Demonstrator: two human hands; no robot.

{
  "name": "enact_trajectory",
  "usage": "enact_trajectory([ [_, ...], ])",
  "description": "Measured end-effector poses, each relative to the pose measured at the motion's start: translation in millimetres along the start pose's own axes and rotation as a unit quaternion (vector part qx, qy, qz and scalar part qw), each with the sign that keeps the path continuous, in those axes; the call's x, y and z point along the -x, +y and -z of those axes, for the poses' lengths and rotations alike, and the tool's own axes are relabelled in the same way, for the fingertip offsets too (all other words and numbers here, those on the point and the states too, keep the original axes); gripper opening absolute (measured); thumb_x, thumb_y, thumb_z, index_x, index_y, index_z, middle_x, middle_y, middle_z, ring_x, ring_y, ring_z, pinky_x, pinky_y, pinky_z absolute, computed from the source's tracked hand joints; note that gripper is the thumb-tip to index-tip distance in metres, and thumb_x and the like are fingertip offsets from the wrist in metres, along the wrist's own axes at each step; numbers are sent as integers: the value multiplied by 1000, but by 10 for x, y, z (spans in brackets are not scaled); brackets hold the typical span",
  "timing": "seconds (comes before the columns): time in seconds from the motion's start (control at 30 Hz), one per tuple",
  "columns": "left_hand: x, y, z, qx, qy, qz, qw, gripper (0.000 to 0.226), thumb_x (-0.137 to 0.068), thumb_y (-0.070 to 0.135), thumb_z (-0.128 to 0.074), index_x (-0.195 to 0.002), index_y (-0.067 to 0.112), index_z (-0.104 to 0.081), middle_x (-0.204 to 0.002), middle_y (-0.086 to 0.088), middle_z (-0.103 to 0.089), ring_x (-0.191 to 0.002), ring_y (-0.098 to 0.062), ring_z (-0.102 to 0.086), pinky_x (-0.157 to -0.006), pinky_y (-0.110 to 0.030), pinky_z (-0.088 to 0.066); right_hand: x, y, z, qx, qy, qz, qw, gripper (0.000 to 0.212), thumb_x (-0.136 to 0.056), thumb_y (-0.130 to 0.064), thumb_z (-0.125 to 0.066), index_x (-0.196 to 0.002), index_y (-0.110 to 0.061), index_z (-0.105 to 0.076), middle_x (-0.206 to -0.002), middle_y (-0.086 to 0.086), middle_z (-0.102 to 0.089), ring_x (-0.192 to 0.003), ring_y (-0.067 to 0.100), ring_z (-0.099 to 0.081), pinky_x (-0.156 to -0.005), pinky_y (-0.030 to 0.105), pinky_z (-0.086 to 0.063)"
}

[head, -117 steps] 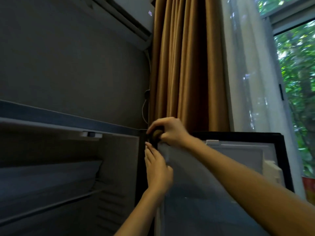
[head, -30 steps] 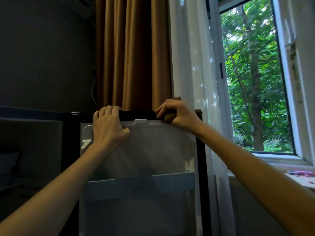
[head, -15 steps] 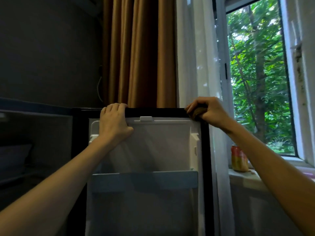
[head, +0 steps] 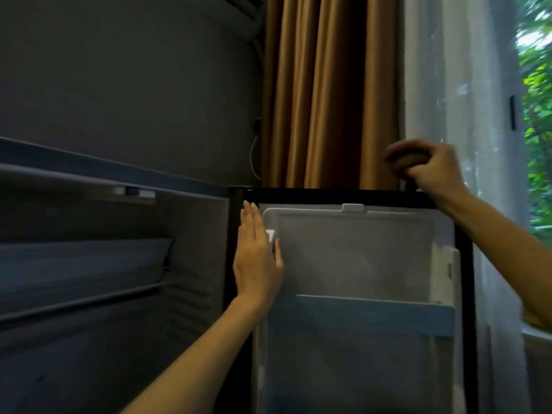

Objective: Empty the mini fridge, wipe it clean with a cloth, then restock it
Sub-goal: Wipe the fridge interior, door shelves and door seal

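The mini fridge door [head: 355, 255] stands swung open, its white inner liner facing me, with a door shelf [head: 373, 315] across the middle. My left hand [head: 257, 255] lies flat with straight fingers against the liner's left edge, near the hinge. My right hand [head: 430, 168] hovers just above the door's top right corner and grips a bunched brown cloth [head: 409, 158]; it looks blurred. The fridge interior [head: 104, 279] lies open on the left, dark, with a wire shelf [head: 89, 297] across it.
A brown curtain [head: 325, 94] and a sheer white curtain [head: 457, 85] hang behind the door. A window [head: 537, 115] with green trees is at the far right. An air conditioner [head: 245, 7] is mounted high on the grey wall.
My left hand let go of the door's top edge and now lies flat lower on the liner. My right hand lifted with the cloth off the top right corner. The view swung left.
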State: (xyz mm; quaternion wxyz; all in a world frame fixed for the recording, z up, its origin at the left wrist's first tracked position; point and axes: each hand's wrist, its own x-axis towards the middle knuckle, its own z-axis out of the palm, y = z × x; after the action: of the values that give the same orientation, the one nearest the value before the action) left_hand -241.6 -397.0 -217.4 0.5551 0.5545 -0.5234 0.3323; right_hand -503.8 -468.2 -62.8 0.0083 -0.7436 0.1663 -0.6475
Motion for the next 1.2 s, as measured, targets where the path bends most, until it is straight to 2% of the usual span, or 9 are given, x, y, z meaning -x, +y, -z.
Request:
enact_trajectory([
  [0.07, 20, -23, -28, 3, 7, -6, 1000, 74, -95, 16, -55, -151, 3, -9, -160, -10, -7, -148, -20, -8, -119, -36, -24, -124, -27, -19, -34, 85, 13, 996, 50, -74, 24, -46, -111, -6, -61, -86, -5, -67, -73, -3, -66, -63, 12, -51],
  [0.23, 9, -110, -53, 10, 11, -23, 1000, 75, -92, 12, -61, -151, 0, -15, -159, -12, -13, -147, -21, -13, -115, -32, -27, -59, -120, 27, 89, 93, 13, 992, 49, -72, 19, -47, -111, -5, -66, -95, 7, -68, -83, 6, -64, -67, 6, -47],
  [0.4, 17, -114, -90, 26, 14, -13, 999, 70, -92, 8, -61, -149, -2, -23, -158, -15, -16, -146, -25, -16, -109, -35, -32, -126, 18, 508, 45, 200, -118, 972, 47, -61, -11, -46, -99, -25, -68, -97, 4, -68, -94, 24, -65, -84, 35, -55],
  [0.53, 17, -99, -86, 34, 5, -7, 999, 64, -94, 8, -58, -149, -2, -27, -159, -15, -15, -147, -25, -14, -107, -36, -33, -219, -305, 771, -2, 255, -108, 961, 42, -68, 0, -45, -99, -20, -64, -80, -5, -61, -66, -7, -58, -65, 11, -46],
  [0.63, 30, -68, -57, 49, -13, 9, 999, 62, -97, 10, -51, -151, 1, -21, -160, -11, -9, -148, -19, -7, -110, -34, -30, -272, -510, 886, -11, 278, -107, 954, 41, -63, -7, -44, -95, -23, -63, -82, -5, -62, -74, 2, -59, -65, 12, -47],
  [0.83, 164, -49, 21, 91, -70, 29, 993, 70, -97, 0, -48, -154, 10, -8, -162, 0, 5, -147, -8, 5, -118, -32, -20, -217, -759, 72, -58, 229, -58, 970, 39, -74, 13, -52, -106, -6, -57, -86, 0, -59, -66, -2, -59, -53, 14, -50],
  [0.93, 150, -68, 38, 52, -85, 13, 995, 72, -96, -2, -50, -153, 4, -6, -161, -4, 9, -148, -15, 3, -117, -37, -26, -202, -844, -710, -45, 142, -18, 989, 40, -70, 6, -61, -104, -14, -62, -98, 8, -66, -87, 16, -67, -73, 40, -59],
  [1.1, 137, 33, 179, 70, -106, 42, 991, 63, -104, 17, -37, -153, 13, 3, -161, -2, 9, -148, -19, -13, -93, -27, -47, 207, -886, -1797, 139, -136, 135, 972, 34, -86, 0, -59, -116, -15, -64, -119, 5, -61, -110, 22, -58, -90, 40, -50],
  [1.2, 121, -13, 212, 57, -111, 23, 992, 62, -102, 24, -42, -153, 14, -8, -162, -3, 7, -147, -20, -17, -76, -26, -46, 278, -689, -1758, 164, -146, 191, 957, 26, -89, -8, -62, -113, -15, -68, -116, 1, -64, -104, 19, -62, -83, 34, -52],
])
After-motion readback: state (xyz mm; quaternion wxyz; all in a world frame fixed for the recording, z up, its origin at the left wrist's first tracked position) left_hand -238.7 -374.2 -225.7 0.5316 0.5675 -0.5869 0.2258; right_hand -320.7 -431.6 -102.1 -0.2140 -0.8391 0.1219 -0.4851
